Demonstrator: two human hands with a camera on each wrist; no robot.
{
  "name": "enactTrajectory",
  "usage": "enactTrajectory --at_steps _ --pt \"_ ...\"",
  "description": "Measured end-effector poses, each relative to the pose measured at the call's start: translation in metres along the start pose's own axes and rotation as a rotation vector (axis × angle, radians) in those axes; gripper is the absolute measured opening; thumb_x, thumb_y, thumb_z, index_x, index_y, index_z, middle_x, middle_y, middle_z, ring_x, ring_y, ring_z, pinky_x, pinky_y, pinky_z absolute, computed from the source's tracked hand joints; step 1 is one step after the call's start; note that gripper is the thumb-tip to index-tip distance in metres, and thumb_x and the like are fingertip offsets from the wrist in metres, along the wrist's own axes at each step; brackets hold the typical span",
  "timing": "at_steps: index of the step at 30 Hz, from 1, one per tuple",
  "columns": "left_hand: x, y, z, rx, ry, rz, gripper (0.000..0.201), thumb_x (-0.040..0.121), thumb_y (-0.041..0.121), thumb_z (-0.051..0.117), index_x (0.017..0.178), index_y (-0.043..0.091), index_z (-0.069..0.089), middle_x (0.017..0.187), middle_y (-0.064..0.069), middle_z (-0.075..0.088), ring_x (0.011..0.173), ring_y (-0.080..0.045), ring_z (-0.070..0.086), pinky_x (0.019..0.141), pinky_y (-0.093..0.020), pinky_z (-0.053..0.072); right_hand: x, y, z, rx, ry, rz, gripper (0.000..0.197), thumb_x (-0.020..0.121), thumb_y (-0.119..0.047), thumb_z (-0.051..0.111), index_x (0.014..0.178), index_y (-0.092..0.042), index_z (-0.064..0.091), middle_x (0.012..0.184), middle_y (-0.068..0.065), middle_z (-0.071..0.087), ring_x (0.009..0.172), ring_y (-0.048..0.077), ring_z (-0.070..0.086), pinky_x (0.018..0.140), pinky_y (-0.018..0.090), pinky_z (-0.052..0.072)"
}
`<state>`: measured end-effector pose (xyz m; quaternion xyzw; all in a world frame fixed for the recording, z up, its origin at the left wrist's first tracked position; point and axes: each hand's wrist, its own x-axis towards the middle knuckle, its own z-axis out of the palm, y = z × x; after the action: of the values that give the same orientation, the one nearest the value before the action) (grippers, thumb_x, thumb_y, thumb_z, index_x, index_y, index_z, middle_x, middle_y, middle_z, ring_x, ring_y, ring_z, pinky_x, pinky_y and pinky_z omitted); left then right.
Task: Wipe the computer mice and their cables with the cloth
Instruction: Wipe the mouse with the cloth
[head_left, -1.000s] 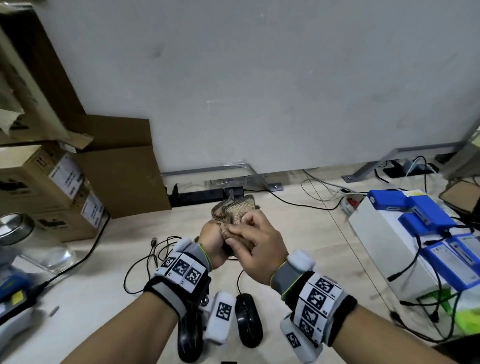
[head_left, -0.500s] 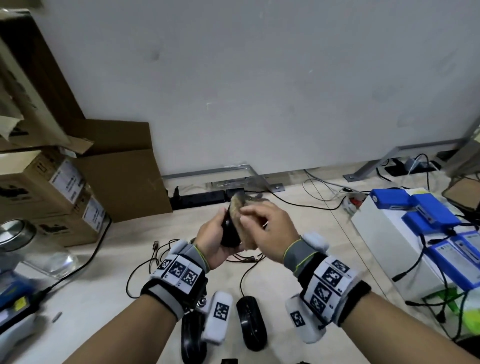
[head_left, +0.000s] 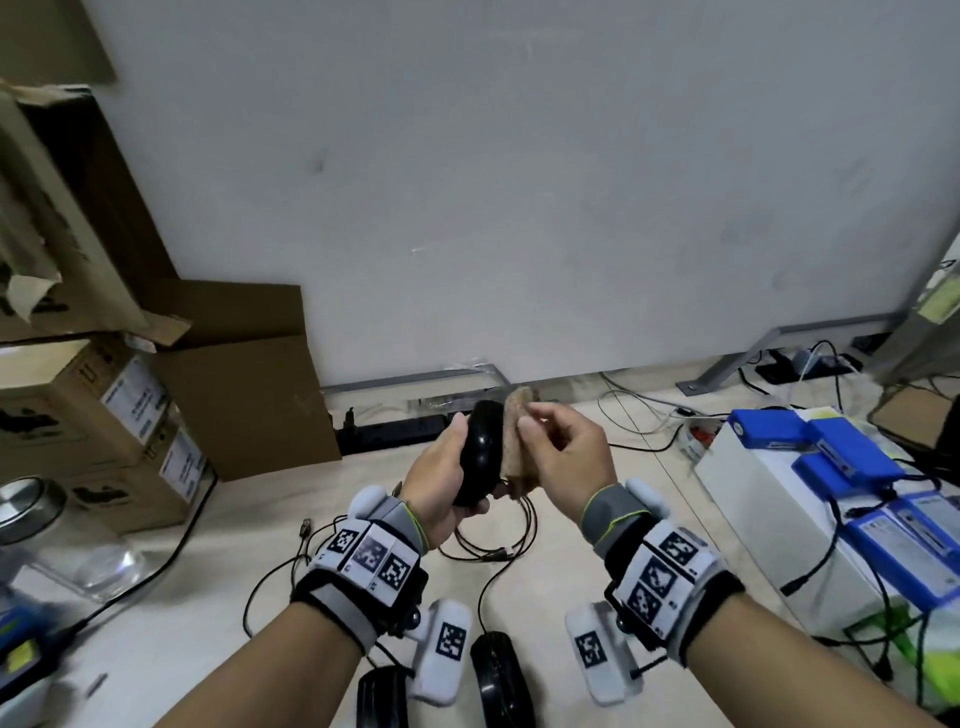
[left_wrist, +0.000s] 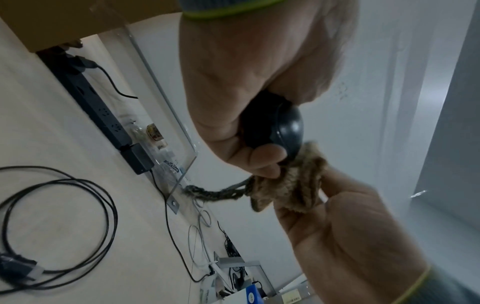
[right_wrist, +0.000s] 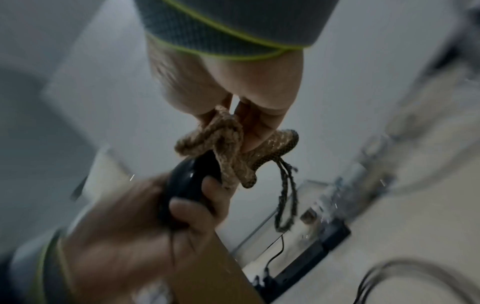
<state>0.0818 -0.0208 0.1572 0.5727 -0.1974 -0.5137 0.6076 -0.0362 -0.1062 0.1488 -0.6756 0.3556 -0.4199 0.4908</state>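
Here the left hand (head_left: 441, 480) is gripping a black mouse (head_left: 480, 457), fingers (left_wrist: 265, 156) curled round it, raised above the bench (head_left: 208, 597) toward its far edge. The right hand (head_left: 563, 457) is pinching the tan cloth (head_left: 517, 447) against the mouse's side. Two more mice (head_left: 501, 675) are lying at the near edge.

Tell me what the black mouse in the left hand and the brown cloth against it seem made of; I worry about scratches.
The black computer mouse looks like glossy moulded plastic: bright highlights glint on its smooth shell. The brown mottled cloth looks like soft knitted or woven fibre, probably textile: open looped texture, limp folds, a dangling braided loop.
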Motion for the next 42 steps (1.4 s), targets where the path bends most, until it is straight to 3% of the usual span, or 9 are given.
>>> enactTrajectory --at_steps 4,11,17,21,27,31,34,39,42 --pt "-0.002 0.004 0.003 0.055 -0.032 0.025 0.048 0.1 0.049 0.028 0.095 0.013 0.06 0.06 -0.004 0.061 0.046 -0.016 0.051 0.043 -0.023 0.032 -0.006 -0.004 0.004 -0.319 -0.017 -0.28 0.012 0.085 -0.032 0.065 0.095 -0.027 0.068 0.084 -0.011 0.068 0.075 0.005 0.061 0.072 0.017 0.049" --pt "-0.007 0.004 -0.001 0.063 -0.081 0.065 0.045 0.101 0.047 0.027 0.108 0.019 0.062 0.075 -0.009 0.064 0.055 -0.021 0.055 0.044 -0.024 0.033 0.015 -0.009 0.005 0.122 0.08 0.158 0.017 0.09 -0.025 0.064 0.075 -0.017 0.067 0.062 -0.002 0.066 0.053 0.019 0.059 0.048 0.032 0.051" --pt "0.002 0.005 -0.005 0.119 -0.057 0.143 0.049 0.102 0.045 0.027 0.114 0.011 0.059 0.075 -0.018 0.059 0.052 -0.024 0.053 0.04 -0.022 0.034 0.002 0.002 0.014 -0.232 -0.022 -0.128 0.041 0.079 -0.056 0.056 0.111 -0.031 0.064 0.098 -0.008 0.07 0.085 0.012 0.066 0.076 0.025 0.054" --pt "-0.001 -0.003 -0.006 0.23 -0.124 0.141 0.061 0.102 0.046 0.023 0.102 -0.003 0.059 0.069 -0.021 0.061 0.05 -0.026 0.055 0.038 -0.023 0.035 0.02 0.003 0.014 -0.2 -0.01 0.14 0.045 0.089 -0.052 0.05 0.067 -0.014 0.063 0.063 -0.004 0.061 0.065 0.017 0.056 0.069 0.033 0.05" --pt "0.001 0.004 -0.001 0.079 -0.13 0.145 0.05 0.103 0.044 0.02 0.11 0.016 0.061 0.075 -0.015 0.063 0.054 -0.024 0.055 0.042 -0.023 0.032 0.023 -0.009 0.006 0.543 -0.076 0.603 0.046 0.097 -0.05 0.043 0.1 -0.011 0.069 0.082 0.006 0.071 0.073 0.022 0.065 0.058 0.032 0.055" --pt "0.006 0.007 0.0 0.122 0.019 0.16 0.047 0.102 0.044 0.026 0.111 0.016 0.061 0.074 -0.012 0.065 0.053 -0.022 0.059 0.042 -0.023 0.037 0.016 0.003 0.013 0.199 -0.103 0.175 0.044 0.096 -0.049 0.042 0.079 -0.015 0.064 0.08 0.007 0.066 0.075 0.021 0.059 0.073 0.038 0.054" --pt "0.008 0.006 0.005 0.163 0.059 0.222 0.042 0.103 0.041 0.029 0.11 0.017 0.062 0.076 -0.01 0.065 0.049 -0.017 0.058 0.042 -0.024 0.039 0.012 0.017 0.023 -0.087 -0.152 -0.002 0.037 0.091 -0.045 0.051 0.121 -0.028 0.063 0.111 -0.003 0.066 0.104 0.013 0.06 0.097 0.035 0.048" --pt "0.003 0.004 0.009 0.241 -0.122 0.228 0.043 0.103 0.041 0.025 0.113 0.018 0.06 0.072 -0.016 0.067 0.052 -0.027 0.056 0.04 -0.023 0.034 0.031 0.008 0.014 -0.081 0.042 0.176 0.032 0.097 -0.034 0.049 0.075 -0.014 0.061 0.065 -0.002 0.057 0.065 0.018 0.052 0.063 0.031 0.044" --pt "0.001 0.006 0.01 0.236 -0.183 0.158 0.043 0.103 0.045 0.024 0.12 0.025 0.059 0.076 -0.011 0.068 0.055 -0.024 0.057 0.042 -0.024 0.034 0.043 0.009 0.006 0.201 0.04 0.501 0.036 0.096 -0.046 0.049 0.093 -0.015 0.069 0.078 0.004 0.068 0.068 0.02 0.061 0.057 0.027 0.048"
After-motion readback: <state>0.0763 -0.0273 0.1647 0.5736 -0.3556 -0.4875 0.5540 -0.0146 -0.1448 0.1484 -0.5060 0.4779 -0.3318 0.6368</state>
